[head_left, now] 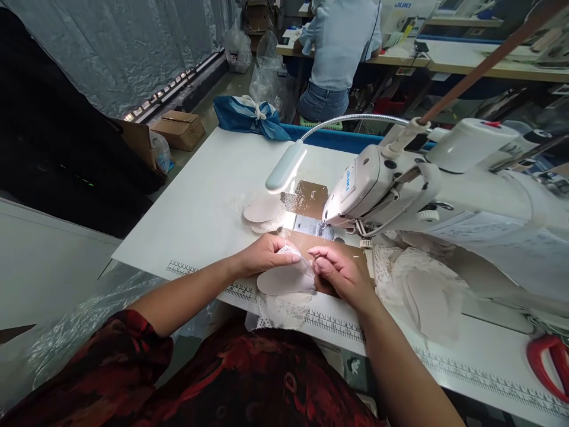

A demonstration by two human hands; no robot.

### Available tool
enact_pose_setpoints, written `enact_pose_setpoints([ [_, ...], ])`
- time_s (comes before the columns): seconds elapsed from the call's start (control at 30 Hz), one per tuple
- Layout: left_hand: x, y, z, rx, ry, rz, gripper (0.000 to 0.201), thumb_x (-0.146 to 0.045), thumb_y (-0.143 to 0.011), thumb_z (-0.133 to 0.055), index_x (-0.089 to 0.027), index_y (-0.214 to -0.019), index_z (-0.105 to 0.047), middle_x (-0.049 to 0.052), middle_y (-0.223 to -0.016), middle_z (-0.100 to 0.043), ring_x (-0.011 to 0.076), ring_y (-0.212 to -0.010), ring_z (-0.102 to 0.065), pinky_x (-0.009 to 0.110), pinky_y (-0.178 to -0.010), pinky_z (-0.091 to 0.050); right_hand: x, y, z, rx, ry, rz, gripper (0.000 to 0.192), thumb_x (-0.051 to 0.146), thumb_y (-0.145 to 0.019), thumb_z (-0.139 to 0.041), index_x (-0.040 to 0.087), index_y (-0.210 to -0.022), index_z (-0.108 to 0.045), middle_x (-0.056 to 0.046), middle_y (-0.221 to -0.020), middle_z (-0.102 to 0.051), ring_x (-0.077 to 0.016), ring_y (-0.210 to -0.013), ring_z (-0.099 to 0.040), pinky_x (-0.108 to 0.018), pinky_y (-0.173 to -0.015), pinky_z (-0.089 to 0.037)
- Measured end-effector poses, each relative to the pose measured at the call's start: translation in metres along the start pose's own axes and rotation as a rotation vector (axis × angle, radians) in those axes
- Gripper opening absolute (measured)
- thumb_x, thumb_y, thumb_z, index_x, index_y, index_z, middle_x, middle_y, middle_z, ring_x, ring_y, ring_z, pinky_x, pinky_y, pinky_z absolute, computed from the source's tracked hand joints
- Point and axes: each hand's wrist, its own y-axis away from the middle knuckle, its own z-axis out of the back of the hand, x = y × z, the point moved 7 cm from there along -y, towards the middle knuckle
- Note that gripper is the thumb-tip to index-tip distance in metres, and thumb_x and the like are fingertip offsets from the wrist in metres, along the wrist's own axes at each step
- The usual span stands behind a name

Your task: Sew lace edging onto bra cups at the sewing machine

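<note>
My left hand [262,254] and my right hand [340,271] meet over a pale beige fabric cup piece [284,280] with white lace trim [284,308], just in front of the sewing machine's needle area [326,228]. Both hands pinch the top edge of the piece between thumb and fingers. The lace hangs over the table's front edge, across the printed ruler [333,323]. A small stack of similar beige cup pieces [262,212] lies to the left of the needle plate, under the lamp.
A white sewing machine [444,190] fills the right side, with a gooseneck lamp [287,166] lit over the plate. More lace and beige pieces [418,284] lie under its arm. Red-handled scissors [549,359] sit at far right. A person in a light shirt [340,41] sits ahead.
</note>
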Motion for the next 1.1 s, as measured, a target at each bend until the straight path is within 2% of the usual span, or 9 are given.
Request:
enact_pose_setpoints([
  [0.2,0.002,-0.003,-0.007,0.006,-0.002,-0.006,0.026,-0.035,-0.077,-0.073,-0.010,-0.085,-0.074,0.005,-0.081,-0.070,0.0145,-0.078,-0.061,0.023,-0.072,-0.045,0.007,0.000,-0.011,0.058,-0.152,-0.035,0.028,0.042,-0.088,-0.056,0.022,-0.107,-0.062,-0.003,-0.093,-0.066,-0.0169,-0.078,-0.061,-0.029,-0.068,-0.048],
  [0.47,0.007,-0.005,-0.009,-0.025,-0.056,0.002,0.029,-0.037,-0.075,-0.074,-0.008,-0.074,-0.070,0.001,-0.066,-0.059,0.0101,-0.065,-0.052,0.020,-0.061,-0.038,0.010,-0.004,-0.015,-0.023,-0.120,-0.006,0.022,0.040,-0.087,-0.059,0.021,-0.095,-0.067,-0.003,-0.088,-0.068,-0.0171,-0.079,-0.061,-0.029,-0.070,-0.047],
  [0.6,0.003,-0.003,-0.010,0.013,-0.118,-0.029,0.033,-0.042,-0.079,-0.069,-0.009,-0.080,-0.070,0.002,-0.073,-0.062,0.0112,-0.066,-0.053,0.021,-0.060,-0.039,0.001,-0.005,-0.012,-0.080,-0.195,-0.048,0.024,0.042,-0.086,-0.059,0.020,-0.090,-0.066,-0.003,-0.084,-0.067,-0.0170,-0.077,-0.062,-0.029,-0.068,-0.048],
  [0.7,-0.015,0.004,-0.006,0.032,-0.433,-0.077,0.035,-0.046,-0.083,-0.063,-0.011,-0.080,-0.070,0.001,-0.068,-0.060,0.0104,-0.061,-0.050,0.021,-0.056,-0.036,-0.008,-0.002,-0.003,-0.178,-0.192,-0.074,0.026,0.045,-0.088,-0.056,0.020,-0.096,-0.061,-0.003,-0.081,-0.067,-0.0171,-0.072,-0.062,-0.029,-0.065,-0.048],
  [0.8,-0.051,0.008,0.015,-0.171,-0.877,-0.212,0.039,-0.046,-0.085,-0.060,-0.013,-0.065,-0.066,-0.001,-0.056,-0.054,0.0101,-0.054,-0.046,0.023,-0.054,-0.033,-0.002,0.003,0.007,-0.307,0.044,0.026,0.036,0.044,-0.084,-0.061,0.021,-0.111,-0.058,-0.006,-0.092,-0.068,-0.0190,-0.077,-0.062,-0.031,-0.071,-0.048],
  [0.87,-0.074,0.006,0.032,-0.350,-1.042,-0.315,0.033,-0.042,-0.086,-0.059,-0.014,-0.072,-0.069,0.002,-0.065,-0.061,0.0137,-0.064,-0.054,0.025,-0.062,-0.038,0.013,0.004,-0.004,-0.251,0.259,0.179,0.040,0.036,-0.084,-0.062,0.022,-0.120,-0.056,-0.008,-0.103,-0.067,-0.0181,-0.077,-0.061,-0.030,-0.071,-0.047],
  [0.93,-0.085,-0.007,0.051,-0.455,-1.103,-0.340,0.024,-0.037,-0.081,-0.062,-0.016,-0.092,-0.070,0.006,-0.085,-0.066,0.0199,-0.084,-0.059,0.029,-0.075,-0.042,0.026,0.004,-0.028,-0.062,0.434,0.348,0.031,0.025,-0.086,-0.054,0.024,-0.117,-0.059,-0.008,-0.110,-0.066,-0.0151,-0.073,-0.060,-0.027,-0.066,-0.045],
  [1.0,-0.077,-0.027,0.070,-0.441,-1.076,-0.199,0.034,-0.029,-0.072,-0.068,-0.017,-0.104,-0.067,0.008,-0.098,-0.066,0.0248,-0.097,-0.058,0.033,-0.083,-0.043,0.032,0.008,-0.048,0.131,0.545,0.455,0.026,0.014,-0.083,-0.048,0.023,-0.101,-0.064,-0.006,-0.109,-0.066,-0.0131,-0.071,-0.058,-0.024,-0.061,-0.041],
  [1.1,-0.054,-0.046,0.086,-0.358,-0.967,-0.001,0.027,-0.023,-0.063,-0.070,-0.016,-0.089,-0.068,0.008,-0.089,-0.068,0.0259,-0.088,-0.061,0.032,-0.074,-0.046,0.025,0.009,-0.047,0.227,0.647,0.383,0.019,0.005,-0.067,-0.050,0.020,-0.074,-0.061,-0.004,-0.086,-0.065,-0.0139,-0.067,-0.054,-0.024,-0.058,-0.035],
])
